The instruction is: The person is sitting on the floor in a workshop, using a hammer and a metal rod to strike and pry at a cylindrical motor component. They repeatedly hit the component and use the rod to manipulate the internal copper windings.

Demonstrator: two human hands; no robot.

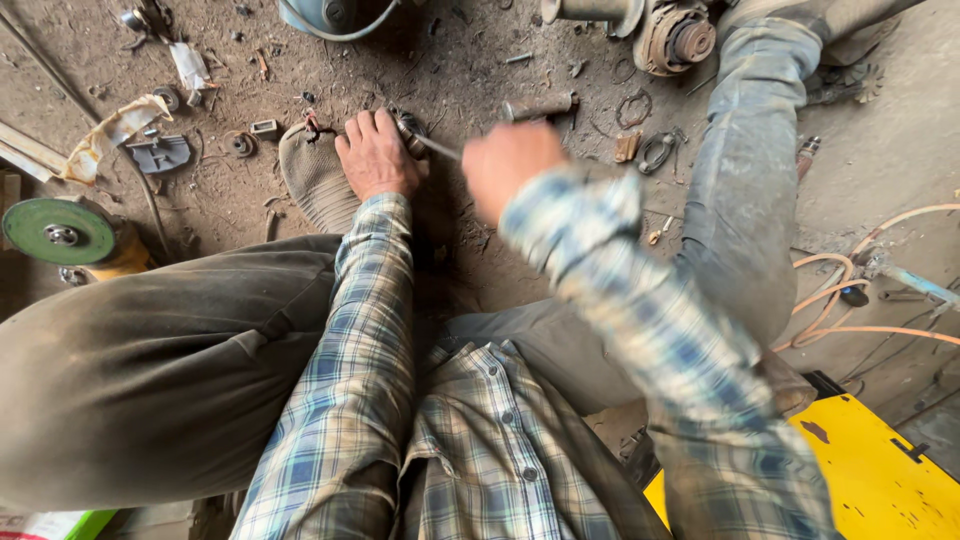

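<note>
My left hand (376, 155) presses down on a small round metal part (409, 127) on the dirt floor, fingers wrapped over it. My right hand (508, 165) is blurred and closed around the handle of a thin metal tool (438, 147) whose tip reaches the part. Both arms are in plaid sleeves. I sit on the ground with legs spread, my left shoe (315, 178) just beside the left hand.
An angle grinder with a green disc (58, 231) lies at left. A rusty hub assembly (672, 35) sits at top right, a metal cylinder (540, 104) lies nearby. Orange cables (850, 300) and a yellow machine case (880, 480) are at right. Scrap bits litter the floor.
</note>
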